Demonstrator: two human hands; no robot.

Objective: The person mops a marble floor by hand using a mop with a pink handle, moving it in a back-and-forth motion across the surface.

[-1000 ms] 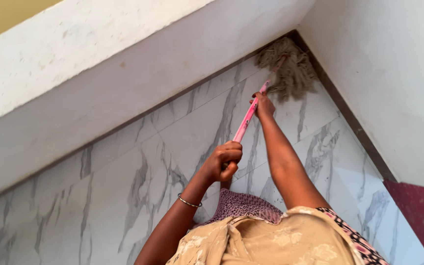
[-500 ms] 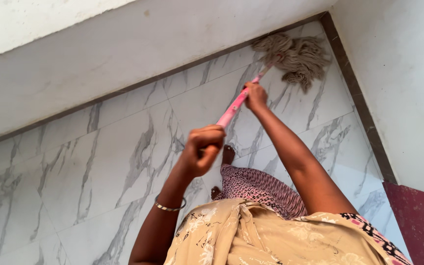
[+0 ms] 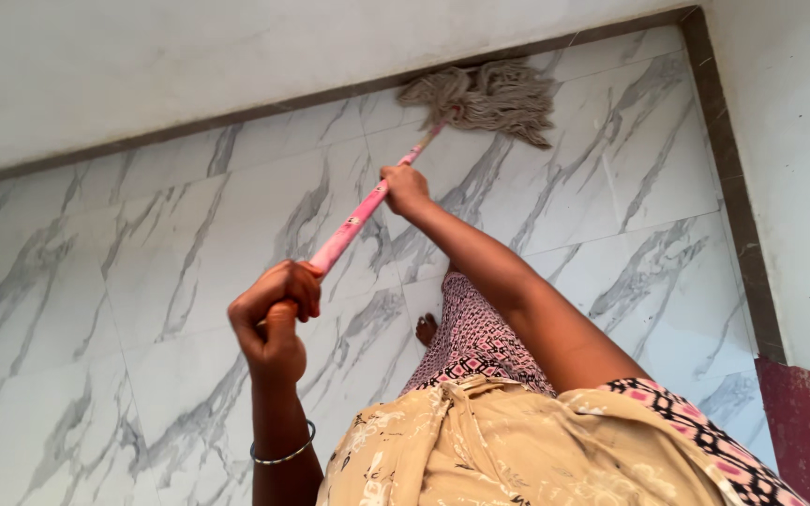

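Both hands stay clenched on the pink mop handle — left hand at its top, right hand lower down — while the mop head has slid left along the wall, out of the floor corner.

The mop has a slim pink handle and a head of grey-beige cotton strands, spread flat on the white marble-veined floor just beside the wall's dark skirting; the handle slants from the head down toward the lower left
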